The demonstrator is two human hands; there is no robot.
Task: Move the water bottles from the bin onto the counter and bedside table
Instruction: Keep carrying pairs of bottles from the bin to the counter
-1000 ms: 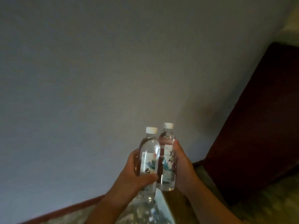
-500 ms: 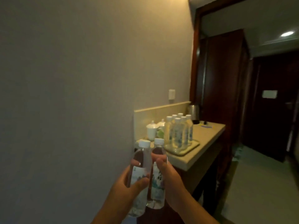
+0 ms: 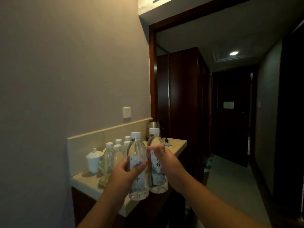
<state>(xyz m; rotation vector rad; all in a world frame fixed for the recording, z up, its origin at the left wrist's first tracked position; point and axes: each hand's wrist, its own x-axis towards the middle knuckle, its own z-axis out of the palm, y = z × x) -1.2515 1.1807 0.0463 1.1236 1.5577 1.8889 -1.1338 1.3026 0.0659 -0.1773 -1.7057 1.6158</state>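
Head view, both forearms reaching forward from the lower edge toward a counter [image 3: 92,181]. The left hand [image 3: 126,171] is wrapped round the label band of the left-hand bottle [image 3: 137,163], thumb across the front and fingers curled behind it; the bottle stands upright, white cap at the top. The right hand [image 3: 166,160] grips the right-hand bottle [image 3: 157,171] from its outer side, fingers curled over the shoulder of the bottle and the palm against the label. The two bottles are held side by side, just beside one another; whether they touch cannot be told. Both are held in the air in front of the counter's near edge, their bases below the level of the countertop.

Beyond the left hand, a cluster of capped bottles [image 3: 113,155] stands on the counter, partly hidden by the left-hand bottle and the fingers, so their number is not certain. Left of that cluster stands a white lidded cup [image 3: 94,160]. Beyond the right hand, a metal kettle [image 3: 154,124] is mostly hidden by the right-hand bottle, and small coloured items [image 3: 171,144] lie on the far end, too small to identify. The printed labels are blurred and unreadable. The doorway [image 3: 230,112] to the right of the right hand is dark, with little detail visible.
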